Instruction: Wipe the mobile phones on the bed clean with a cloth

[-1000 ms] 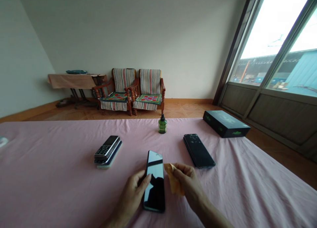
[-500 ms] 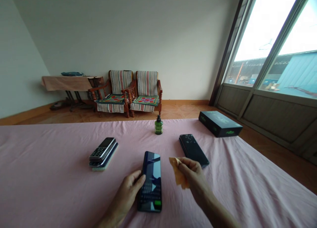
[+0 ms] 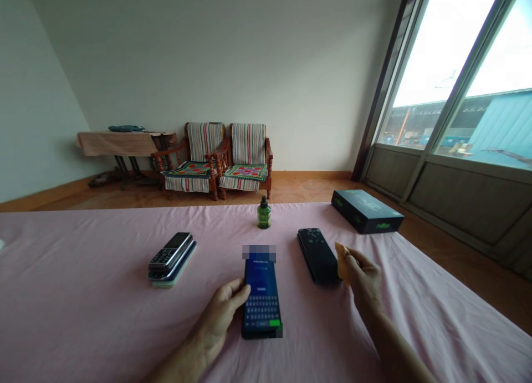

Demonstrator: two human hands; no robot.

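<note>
In the head view my left hand [image 3: 222,311] grips the left edge of a smartphone [image 3: 261,297], thumb over its side. The phone's screen is lit, with a keyboard and a green key in its lower half. My right hand [image 3: 364,275] pinches a small orange cloth [image 3: 342,263], which hangs just right of a dark phone stack [image 3: 318,255]. Whether the cloth touches that stack I cannot tell. To the left lies another stack, topped by a keypad phone [image 3: 171,250]. A green bottle with a black top [image 3: 264,214] stands upright beyond the held smartphone.
A pink cloth [image 3: 103,311] with folds covers the surface under everything. At its far right edge lies a black box [image 3: 366,211] with green marks. Beyond are two wooden chairs [image 3: 246,156], a covered table [image 3: 120,143] and a window [image 3: 453,67].
My right hand has moved right with the orange cloth, away from the smartphone to beside the dark stack. The held smartphone has shifted slightly right and tilted, and its screen now shows clearly.
</note>
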